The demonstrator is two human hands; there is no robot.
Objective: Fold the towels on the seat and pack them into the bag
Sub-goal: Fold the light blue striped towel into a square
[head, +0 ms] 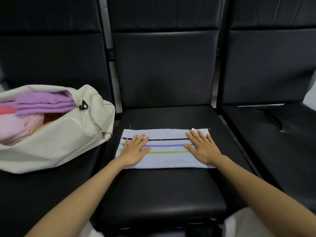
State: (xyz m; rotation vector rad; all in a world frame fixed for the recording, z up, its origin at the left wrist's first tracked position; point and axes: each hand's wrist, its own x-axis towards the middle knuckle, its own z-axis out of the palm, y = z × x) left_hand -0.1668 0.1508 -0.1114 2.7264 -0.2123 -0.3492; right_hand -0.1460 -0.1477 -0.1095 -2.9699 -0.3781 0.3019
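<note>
Left hand [135, 148], right hand [202, 146] press one towel [166, 160].

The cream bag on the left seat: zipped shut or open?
Open. The cream bag gapes at its mouth, showing folded purple towels and pink towels inside.

This looks like a public waiting area with fixed row seating, not a home. Three identical chairs stand side by side: the left seat [42, 194], the middle seat [164, 194] and the right seat [273, 134]. All are upholstered in the same smooth black leatherette. Each has a tall backrest [164, 65] stitched into flat panels. Only narrow gaps part them, and pale floor [310, 98] shows at the far right.
</note>
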